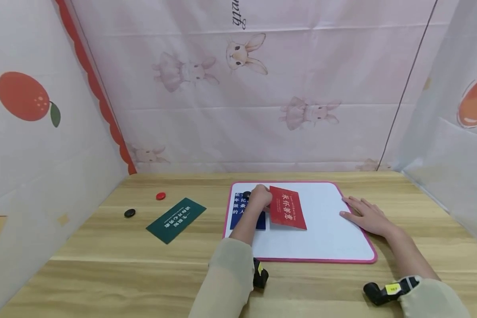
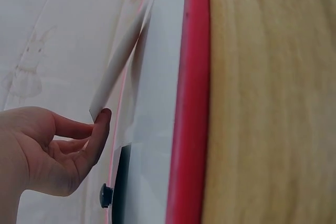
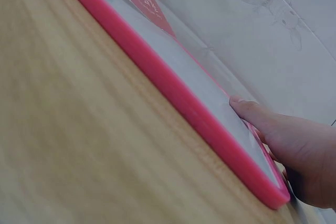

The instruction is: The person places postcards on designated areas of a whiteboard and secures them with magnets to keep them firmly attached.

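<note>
A: Starting at the fingertips, what grip?

B: In the left hand (image 1: 260, 195), a pinch: thumb and fingers clamped on the left edge of the red card (image 1: 287, 207). In the right hand (image 1: 367, 216), nothing held: fingers apart, laid at the right rim of the whiteboard (image 1: 322, 247).

A: And the card, lying where?

B: Over the whiteboard, left of its middle, just beside the blue card (image 1: 237, 219). Tilted, pinched edge raised, far edge low. Touching the board there or barely clear? Hard to tell.

A: Handling?

B: Probably very light, thin, fairly stiff, yet easy to crease; perhaps slippery on that smooth white face. Best taken lightly by an edge or corner.

A: Further out?

B: On the blue card, a black button (image 1: 246, 194). On the table (image 1: 314, 289), well left of the board, a green card (image 1: 176, 221), with a loose black button (image 1: 130, 213) and a red button (image 1: 160, 196) near it.

A: Differences between views?

B: From the left wrist, the card's pale underside and slant, both poorly shown from the head. From the head alone, the green card and its neighbours. From the right wrist, a side look at the pink rim, thumb over the white face.
</note>
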The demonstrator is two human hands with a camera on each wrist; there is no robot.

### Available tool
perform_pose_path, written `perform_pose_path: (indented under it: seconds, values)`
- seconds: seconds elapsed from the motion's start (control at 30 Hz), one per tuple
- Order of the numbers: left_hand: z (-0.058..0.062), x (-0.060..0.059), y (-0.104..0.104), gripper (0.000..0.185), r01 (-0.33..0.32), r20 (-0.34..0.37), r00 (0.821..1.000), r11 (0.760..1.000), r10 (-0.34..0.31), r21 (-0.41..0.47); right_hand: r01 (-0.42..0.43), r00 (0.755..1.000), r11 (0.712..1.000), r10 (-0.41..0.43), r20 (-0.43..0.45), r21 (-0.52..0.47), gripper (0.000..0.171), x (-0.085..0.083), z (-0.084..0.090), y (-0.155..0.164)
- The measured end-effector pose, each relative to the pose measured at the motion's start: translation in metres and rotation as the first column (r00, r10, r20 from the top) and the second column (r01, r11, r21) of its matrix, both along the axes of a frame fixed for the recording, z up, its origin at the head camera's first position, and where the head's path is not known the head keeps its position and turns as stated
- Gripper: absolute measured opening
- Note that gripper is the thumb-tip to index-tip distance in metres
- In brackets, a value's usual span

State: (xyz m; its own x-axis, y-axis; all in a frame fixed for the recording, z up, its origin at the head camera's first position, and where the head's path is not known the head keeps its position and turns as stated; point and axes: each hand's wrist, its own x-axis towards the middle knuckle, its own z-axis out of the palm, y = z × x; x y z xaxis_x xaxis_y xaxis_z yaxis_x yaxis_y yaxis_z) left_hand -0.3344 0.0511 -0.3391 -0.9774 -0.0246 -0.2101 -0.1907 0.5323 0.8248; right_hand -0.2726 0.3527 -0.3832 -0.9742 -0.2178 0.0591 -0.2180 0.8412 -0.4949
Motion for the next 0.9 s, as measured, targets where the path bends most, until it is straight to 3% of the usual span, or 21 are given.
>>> perform_pose_path:
  seconds: [0.57,0.9]
  values:
    - [-0.0086,-0.0033,0.0003,0.029,0.018,0.049,0.999,1.0,-0.018,0.0,0.01,1.0,1.0,-0.01,0.011,0.003,0.073,0.0,-0.0037,0.0033]
    - [-0.0072,-0.0001,0.0012,0.027,0.002,0.005,1.0,0.999,-0.002,-0.044,0.001,1.0,1.0,-0.001,0.005,-0.009,0.073,-0.0004,-0.0002,0.0011]
